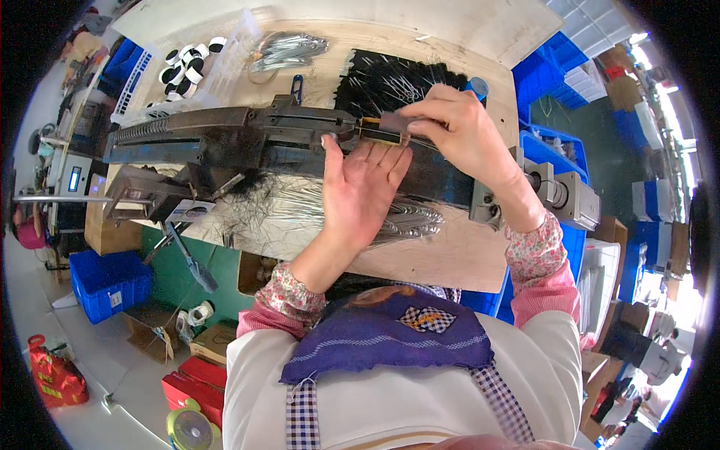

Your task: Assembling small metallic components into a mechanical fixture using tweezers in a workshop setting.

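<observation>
Left hand (364, 191) is held open with its palm turned up, its fingers stretched to the near side of a yellow-edged block (381, 136) on a long dark metal fixture (300, 124). By the right hand (450, 124), a small brown piece (394, 122) is gripped between thumb and fingers at that block, toward the right of the workbench (457, 259); its exact shape seems too blurred to be told. Looped metal wires (412, 221) are spread between the fixture and the bench's near edge. Toward the far edge, a black mat (360, 90) is strewn with thin metal pieces, and a wire bundle (292, 51) is laid left of it. Black-and-white rolls (193, 64) are held in a clear bin (240, 45) at the far left corner.
</observation>
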Demonstrator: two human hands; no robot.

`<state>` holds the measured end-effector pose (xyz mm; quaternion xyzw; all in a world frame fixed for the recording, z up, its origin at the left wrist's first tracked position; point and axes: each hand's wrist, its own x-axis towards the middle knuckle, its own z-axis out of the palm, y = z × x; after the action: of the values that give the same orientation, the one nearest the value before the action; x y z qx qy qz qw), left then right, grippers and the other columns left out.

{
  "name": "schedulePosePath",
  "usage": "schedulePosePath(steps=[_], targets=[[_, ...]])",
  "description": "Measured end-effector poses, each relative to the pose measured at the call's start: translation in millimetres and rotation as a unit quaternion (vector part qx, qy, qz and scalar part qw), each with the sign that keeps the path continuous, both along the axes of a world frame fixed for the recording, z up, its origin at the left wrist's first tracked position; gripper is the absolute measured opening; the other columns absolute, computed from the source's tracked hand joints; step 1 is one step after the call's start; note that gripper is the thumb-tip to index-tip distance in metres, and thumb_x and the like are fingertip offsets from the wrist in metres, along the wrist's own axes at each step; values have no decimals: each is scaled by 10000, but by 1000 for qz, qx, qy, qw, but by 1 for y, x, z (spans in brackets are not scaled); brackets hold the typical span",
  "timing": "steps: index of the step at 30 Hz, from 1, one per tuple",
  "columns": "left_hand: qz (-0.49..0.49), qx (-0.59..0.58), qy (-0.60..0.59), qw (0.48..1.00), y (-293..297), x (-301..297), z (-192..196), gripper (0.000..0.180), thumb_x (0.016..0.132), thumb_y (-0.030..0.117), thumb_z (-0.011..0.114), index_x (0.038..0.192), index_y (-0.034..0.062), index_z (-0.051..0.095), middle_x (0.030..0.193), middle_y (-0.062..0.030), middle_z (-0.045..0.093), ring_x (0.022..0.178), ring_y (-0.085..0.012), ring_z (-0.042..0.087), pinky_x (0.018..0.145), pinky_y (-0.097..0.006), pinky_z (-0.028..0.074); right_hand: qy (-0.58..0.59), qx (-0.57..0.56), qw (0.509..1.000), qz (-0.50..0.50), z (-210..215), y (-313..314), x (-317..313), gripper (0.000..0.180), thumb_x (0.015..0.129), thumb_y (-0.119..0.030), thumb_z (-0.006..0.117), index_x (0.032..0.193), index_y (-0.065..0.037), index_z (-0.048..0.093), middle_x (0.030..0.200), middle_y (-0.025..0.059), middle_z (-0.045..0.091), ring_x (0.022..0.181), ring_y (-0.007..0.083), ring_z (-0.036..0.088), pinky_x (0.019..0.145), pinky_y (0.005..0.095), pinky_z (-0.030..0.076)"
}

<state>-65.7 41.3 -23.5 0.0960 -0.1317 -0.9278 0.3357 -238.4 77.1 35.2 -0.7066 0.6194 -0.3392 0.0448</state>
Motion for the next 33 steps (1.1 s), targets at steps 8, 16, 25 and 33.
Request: schedulePosePath(steps=[8,16,25,33], targets=[[5,-11,-7,1000,0,2,5,738,947,613,308,1234,-54,438,1289,-156,479,1261,-270,416,1118,-407,279,74,31,997,4,0,5,4,125,759,-143,663,876,-122,702,764,48,595,796,231,601,766,361,413],[15,22,-13,1000,-2,1,6,770,950,593,302,1233,-117,398,1283,-219,465,1257,-337,411,1143,-451,243,103,-96,990,-2,-1,0,25,150,818,-169,620,951,-100,636,797,82,603,783,285,620,683,391,476],[7,-25,46,999,-5,13,3,653,964,573,289,1038,-48,477,1177,-191,524,1192,-305,460,1073,-424,306,245,23,968,-40,10,21,54,195,722,-92,612,862,33,558,618,152,613,605,300,664,490,361,517],[21,9,-81,996,-5,9,20,474,981,487,366,849,41,459,942,-99,540,1048,-257,505,997,-392,345,262,-1,964,-34,3,15,53,181,730,-29,571,895,38,541,611,160,602,609,332,648,496,401,500]])
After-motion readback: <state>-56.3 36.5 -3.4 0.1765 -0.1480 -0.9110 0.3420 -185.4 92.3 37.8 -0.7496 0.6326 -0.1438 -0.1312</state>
